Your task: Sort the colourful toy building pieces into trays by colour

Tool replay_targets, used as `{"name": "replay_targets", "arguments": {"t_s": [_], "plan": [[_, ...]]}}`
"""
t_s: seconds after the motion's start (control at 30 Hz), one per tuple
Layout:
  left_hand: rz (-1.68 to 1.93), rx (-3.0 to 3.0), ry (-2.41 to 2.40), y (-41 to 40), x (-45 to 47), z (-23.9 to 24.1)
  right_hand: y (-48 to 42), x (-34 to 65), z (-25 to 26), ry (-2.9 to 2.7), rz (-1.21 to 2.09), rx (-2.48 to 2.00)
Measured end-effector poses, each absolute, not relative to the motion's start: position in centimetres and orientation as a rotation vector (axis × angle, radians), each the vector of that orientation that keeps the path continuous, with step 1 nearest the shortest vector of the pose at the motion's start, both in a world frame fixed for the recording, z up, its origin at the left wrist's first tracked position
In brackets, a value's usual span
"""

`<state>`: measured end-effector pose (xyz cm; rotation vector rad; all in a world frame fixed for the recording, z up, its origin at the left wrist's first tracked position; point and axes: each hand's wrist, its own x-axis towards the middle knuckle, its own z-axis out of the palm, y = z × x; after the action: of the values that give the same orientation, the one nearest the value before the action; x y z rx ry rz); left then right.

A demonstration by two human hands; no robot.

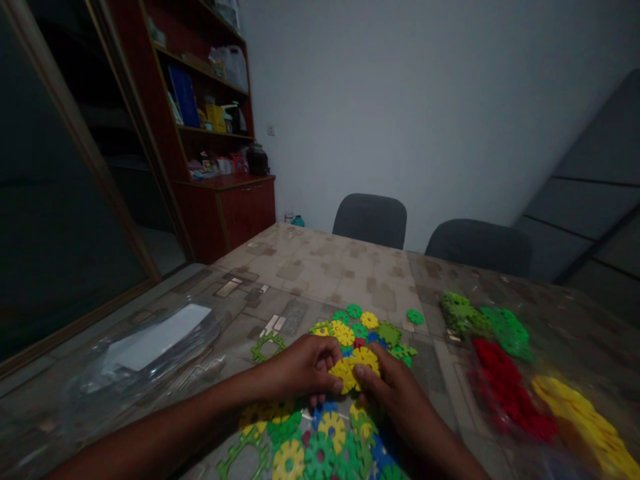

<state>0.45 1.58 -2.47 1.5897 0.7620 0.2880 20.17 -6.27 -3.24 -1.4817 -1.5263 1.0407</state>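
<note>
Between my two hands are yellow notched plastic discs (344,377), which look joined or overlapping; I cannot tell which. My left hand (311,365) pinches them at the left edge, its fingers curled. On the other side my right hand (387,377) grips them with the thumb on top. Loose gear-shaped pieces in green, yellow and blue lie under and around both hands, among them a yellow disc (289,460) and a green disc (319,456) near me. Beyond the hands sit another yellow disc (369,320) and a square olive-green piece (389,332).
Plastic bags of red pieces (510,387), yellow pieces (585,417) and green pieces (505,330) lie on the right. A clear plastic package with a white sheet (157,337) is at the left. Two grey chairs (371,219) stand beyond the patterned table (345,260).
</note>
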Motion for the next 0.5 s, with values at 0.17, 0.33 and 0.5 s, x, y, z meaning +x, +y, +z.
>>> {"name": "replay_targets", "arguments": {"t_s": [0.17, 0.33, 0.5], "plan": [[0.348, 1.570, 0.774, 1.9, 0.5, -2.9, -6.4, 19.7, -3.2, -1.548, 1.130, -1.402], [0.375, 1.560, 0.722, 1.8, 0.5, -3.1, -6.5, 19.2, -2.8, -1.518, 1.185, -1.359], [0.460, 1.523, 0.695, 1.5, 0.7, -3.2, -6.7, 18.7, -2.4, -1.529, 1.172, -1.338]]}}
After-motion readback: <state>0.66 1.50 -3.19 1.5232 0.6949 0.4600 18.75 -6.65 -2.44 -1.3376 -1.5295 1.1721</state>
